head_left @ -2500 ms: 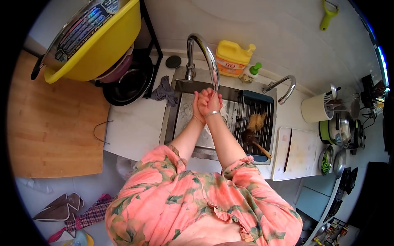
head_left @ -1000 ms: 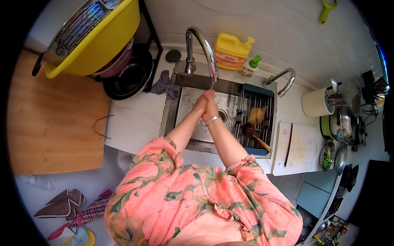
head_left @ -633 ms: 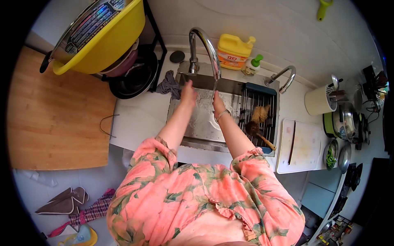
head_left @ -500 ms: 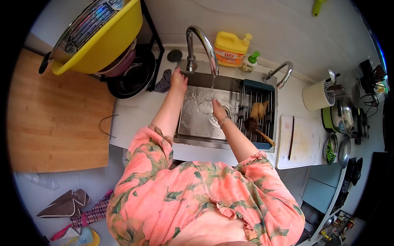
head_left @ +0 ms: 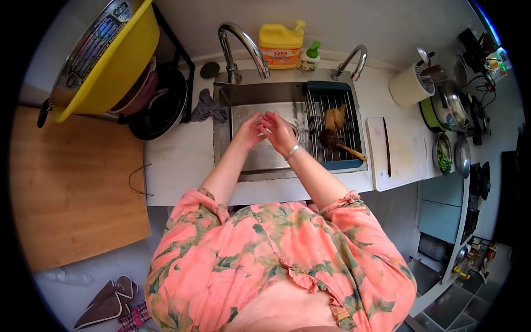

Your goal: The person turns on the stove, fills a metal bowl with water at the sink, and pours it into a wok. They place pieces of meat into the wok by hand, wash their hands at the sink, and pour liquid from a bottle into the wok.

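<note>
My left hand and my right hand hover close together over the steel sink, palms toward each other, fingers loosely curved. No object shows in either hand; whether the fingertips touch is hard to tell. A bracelet circles my right wrist. Above them curves the large chrome faucet, with no water stream visible at its spout. To the right of my hands, a dark drying rack sits across the sink. It holds a tan scrubber and a wooden-handled brush.
A yellow detergent jug and a green-capped pump bottle stand behind the sink. A grey cloth lies left of it. On the right are a white cutting board with a knife and a bowl of green vegetables.
My left hand has left the faucet's base and come beside my right hand. The running water stream is no longer visible. The view has shifted slightly.
</note>
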`<state>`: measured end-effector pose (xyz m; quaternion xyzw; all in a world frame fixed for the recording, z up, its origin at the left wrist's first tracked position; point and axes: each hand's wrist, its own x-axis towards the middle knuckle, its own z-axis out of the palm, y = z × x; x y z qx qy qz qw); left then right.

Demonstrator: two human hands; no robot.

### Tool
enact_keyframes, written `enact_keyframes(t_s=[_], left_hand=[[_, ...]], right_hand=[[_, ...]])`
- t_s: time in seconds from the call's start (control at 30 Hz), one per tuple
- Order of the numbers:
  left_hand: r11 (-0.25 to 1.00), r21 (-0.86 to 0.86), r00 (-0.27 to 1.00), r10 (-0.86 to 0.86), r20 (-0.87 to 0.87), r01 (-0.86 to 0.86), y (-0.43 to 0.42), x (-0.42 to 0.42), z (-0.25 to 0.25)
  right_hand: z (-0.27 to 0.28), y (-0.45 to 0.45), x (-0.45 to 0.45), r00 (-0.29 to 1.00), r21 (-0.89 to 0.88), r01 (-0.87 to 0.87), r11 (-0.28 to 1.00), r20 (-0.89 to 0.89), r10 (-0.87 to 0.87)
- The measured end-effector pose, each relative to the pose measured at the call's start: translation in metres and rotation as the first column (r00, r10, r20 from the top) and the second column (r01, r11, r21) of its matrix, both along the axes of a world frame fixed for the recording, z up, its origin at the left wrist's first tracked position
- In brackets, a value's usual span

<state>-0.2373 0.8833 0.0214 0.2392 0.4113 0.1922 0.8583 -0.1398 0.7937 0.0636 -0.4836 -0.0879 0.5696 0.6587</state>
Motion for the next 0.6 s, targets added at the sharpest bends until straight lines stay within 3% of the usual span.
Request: enact_keyframes(t_s=[0.03, 0.07, 0.1, 0.17, 0.23, 0.3, 0.33, 0.37, 0.43, 0.47, 0.53, 0.6], left_hand=[[0.998, 0.022, 0.982, 0.050, 0.183, -0.055, -0.013, 0.004, -0.007], [0.993, 0.032, 0.928, 0.099, 0.358, -0.118, -0.022, 0.003, -0.007], [0.992, 0.024, 0.931, 0.106, 0.350, -0.122, -0.024, -0.001, -0.006], [0.978, -0.110, 0.883, 0.207, 0.422, -0.177, -0.023, -0.011, 0.014], [0.958, -0.164, 0.889, 0.282, 0.360, -0.237, -0.025, -0.016, 0.014], [0.948, -0.090, 0.897, 0.317, 0.308, -0.304, -0.030, -0.023, 0.011], [0.945, -0.087, 0.896, 0.328, 0.301, -0.316, -0.033, -0.024, 0.012], [0.939, -0.058, 0.903, 0.341, 0.260, -0.338, -0.034, -0.024, 0.014], [0.931, -0.028, 0.909, 0.362, 0.206, -0.365, -0.037, -0.026, 0.012], [0.937, -0.089, 0.918, 0.350, 0.186, -0.338, -0.038, -0.026, 0.008], [0.936, -0.152, 0.927, 0.340, 0.160, -0.317, -0.043, -0.027, 0.002], [0.944, -0.159, 0.945, 0.308, 0.110, -0.289, -0.051, -0.021, -0.001]], right_hand=[[-0.008, 0.004, -0.006, 0.940, 0.074, 0.092, 0.993, -0.336, -0.062], [-0.010, 0.005, -0.014, 0.767, 0.110, 0.200, 0.973, -0.636, -0.086], [-0.014, 0.004, -0.026, 0.763, 0.100, 0.197, 0.975, -0.641, -0.088], [-0.009, -0.004, -0.047, 0.894, 0.335, 0.095, 0.937, -0.443, 0.068], [-0.013, -0.007, -0.056, 0.899, 0.320, 0.062, 0.946, -0.429, 0.086], [-0.027, -0.010, -0.069, 0.997, 0.205, -0.066, 0.976, -0.032, 0.074], [-0.026, -0.012, -0.070, 0.995, 0.206, -0.076, 0.976, -0.040, 0.087], [-0.026, -0.015, -0.070, 0.970, 0.223, -0.141, 0.964, 0.224, 0.090], [-0.028, -0.022, -0.071, 0.727, 0.207, -0.266, 0.941, 0.685, 0.055], [-0.030, -0.027, -0.070, 0.733, 0.207, -0.271, 0.940, 0.677, 0.063], [-0.034, -0.039, -0.065, 0.331, 0.236, -0.326, 0.915, 0.936, -0.123], [-0.038, -0.048, -0.057, 0.338, 0.243, -0.381, 0.892, 0.935, -0.110]])
